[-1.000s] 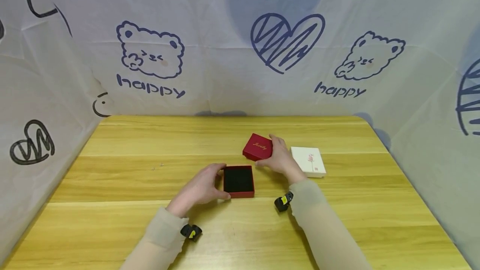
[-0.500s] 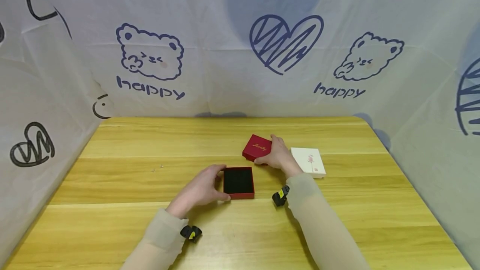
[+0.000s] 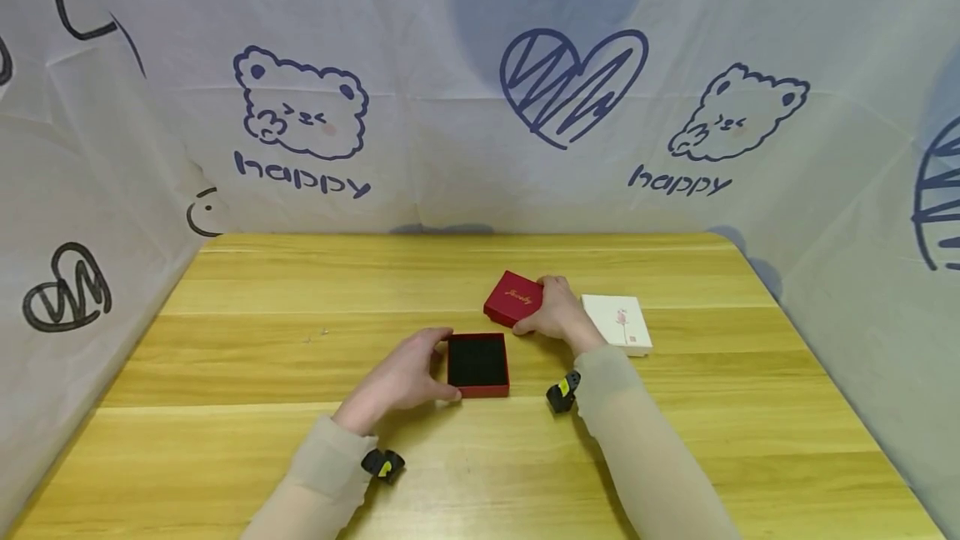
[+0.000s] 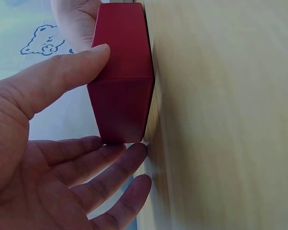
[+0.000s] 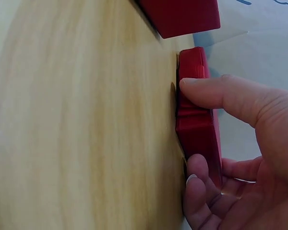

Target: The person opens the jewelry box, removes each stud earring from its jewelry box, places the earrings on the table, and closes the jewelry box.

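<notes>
A red jewelry box base with a black pad inside sits on the table in front of me. My left hand holds it from the left. In the left wrist view the thumb lies against one wall of the box base while fingertips touch another. Farther back and to the right lies the red box lid, with gold lettering on top. My right hand grips the lid's right side. The right wrist view has the thumb on one side wall of the lid, fingers around its other side.
A white box with a pink flower print stands just right of my right hand. Tiny specks lie on the wooden table at left. White printed cloth hangs behind the table and along both sides.
The right hand's fingers have shifted slightly toward me on the lid. The lid has barely moved. The left hand and the box base stay where they were.
</notes>
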